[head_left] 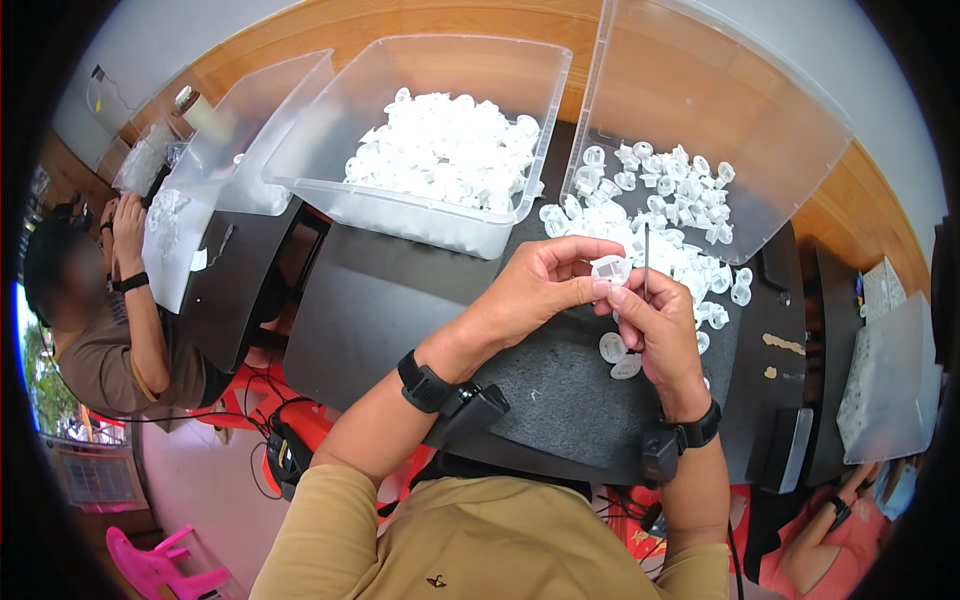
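Both hands pinch one small white plastic cap [611,269] over the dark table [400,300].

Left hand [540,285] closed on the cap, thumb and fingers around it; right hand [655,325] touches it and grips a thin pin [646,262], long axis upright. Beyond the cap: clear bin [440,215] heaped with white caps; tilted clear bin [790,130] spilling loose caps [670,200].
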